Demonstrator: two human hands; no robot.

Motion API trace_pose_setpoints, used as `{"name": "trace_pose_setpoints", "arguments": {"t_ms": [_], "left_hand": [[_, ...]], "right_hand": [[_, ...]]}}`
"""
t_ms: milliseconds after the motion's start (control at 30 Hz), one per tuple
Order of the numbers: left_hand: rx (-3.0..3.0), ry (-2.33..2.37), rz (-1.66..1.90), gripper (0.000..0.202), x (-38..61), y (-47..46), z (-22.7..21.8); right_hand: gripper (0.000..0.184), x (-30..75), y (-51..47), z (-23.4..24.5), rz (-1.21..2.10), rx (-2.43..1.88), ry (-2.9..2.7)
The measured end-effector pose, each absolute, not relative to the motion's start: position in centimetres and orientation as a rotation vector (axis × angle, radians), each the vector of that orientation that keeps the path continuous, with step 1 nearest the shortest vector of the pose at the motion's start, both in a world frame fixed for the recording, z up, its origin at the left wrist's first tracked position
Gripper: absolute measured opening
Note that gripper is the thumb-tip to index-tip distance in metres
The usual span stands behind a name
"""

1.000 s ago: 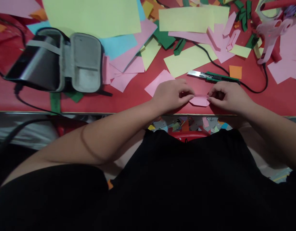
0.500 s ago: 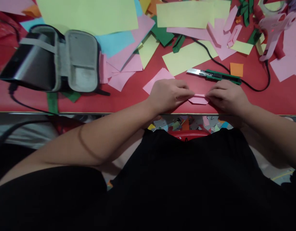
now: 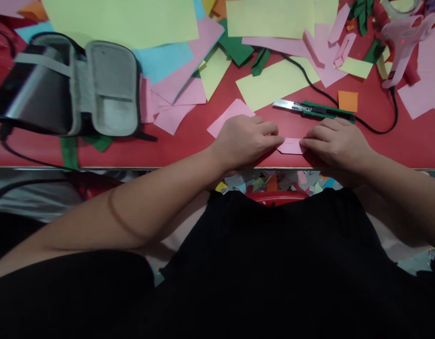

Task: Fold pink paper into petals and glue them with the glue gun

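1. While the pink paper [image 3: 291, 147] is pinched at its ends by the left hand [image 3: 244, 139] and right hand [image 3: 336, 141] near the worktop [image 3: 182, 149]'s front edge, its fold could be skewed by uneven pressure.
2. Either hand could be nicked if the knife [image 3: 323, 111] is brushed.

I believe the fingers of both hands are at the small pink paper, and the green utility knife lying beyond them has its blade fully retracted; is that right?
Not quite: the head view shows the blade of the green utility knife extended, not retracted. The rest stands.
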State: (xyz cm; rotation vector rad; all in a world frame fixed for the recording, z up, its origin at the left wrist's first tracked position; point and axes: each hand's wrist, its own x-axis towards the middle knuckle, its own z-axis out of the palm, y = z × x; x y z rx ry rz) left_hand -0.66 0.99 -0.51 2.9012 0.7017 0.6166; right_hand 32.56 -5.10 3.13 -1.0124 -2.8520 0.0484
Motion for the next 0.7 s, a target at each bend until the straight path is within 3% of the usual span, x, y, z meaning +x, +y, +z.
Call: {"name": "trace_pose_setpoints", "arguments": {"t_ms": [267, 433, 700], "left_hand": [[2.763, 0.741, 0.425, 0.035, -1.5, 1.1, 0.6], [2.626, 0.877, 0.491, 0.033, -2.1, 0.6, 0.3], [2.817, 0.819, 0.420, 0.033, -1.1, -0.5, 1.0]], "right_hand": [[0.031, 31.6, -6.0, 2.4, 0.258, -1.282, -2.609], [0.028, 31.6, -6.8, 1.8, 0.248, -1.428, -2.432], [0.026, 31.6, -6.9, 2.9, 0.221, -1.375, -2.485]]}}
